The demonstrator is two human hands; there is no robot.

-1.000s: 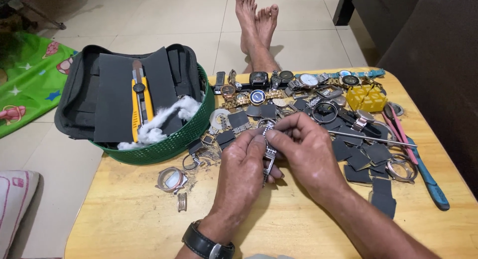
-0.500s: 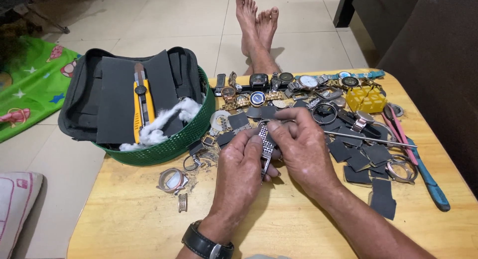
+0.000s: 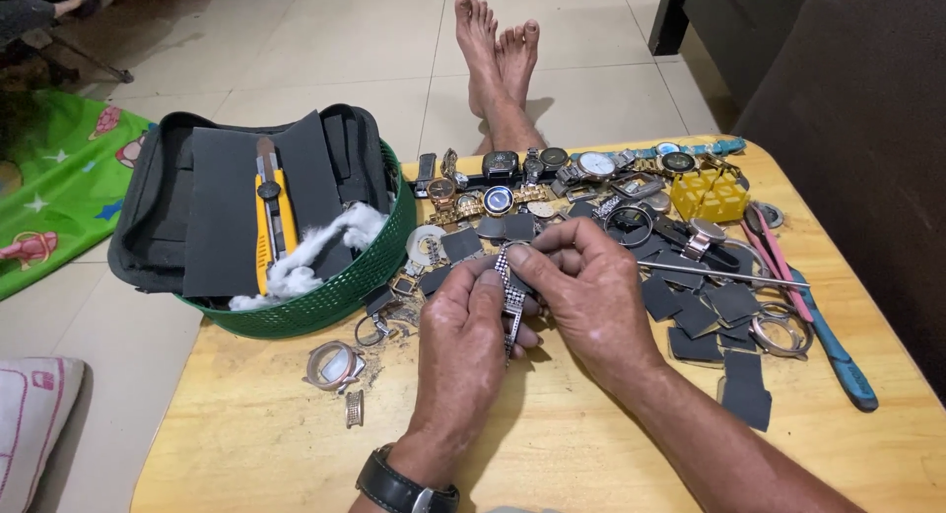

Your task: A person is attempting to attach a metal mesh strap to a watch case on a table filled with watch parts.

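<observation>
While my left hand (image 3: 463,341) and right hand (image 3: 591,296) meet over the middle of the wooden table (image 3: 256,454), I pinch a metal watch band (image 3: 511,294) between the thumbs and fingertips of both, so it stands upright between them, its lower end hanging down past my left fingers. Just behind my hands lie dark sandpaper squares (image 3: 705,311) and a row of watches (image 3: 552,168). A green basket (image 3: 340,286) with a yellow utility knife (image 3: 271,217) sits to the left, and a loose watch case (image 3: 330,365) lies near my left wrist.
</observation>
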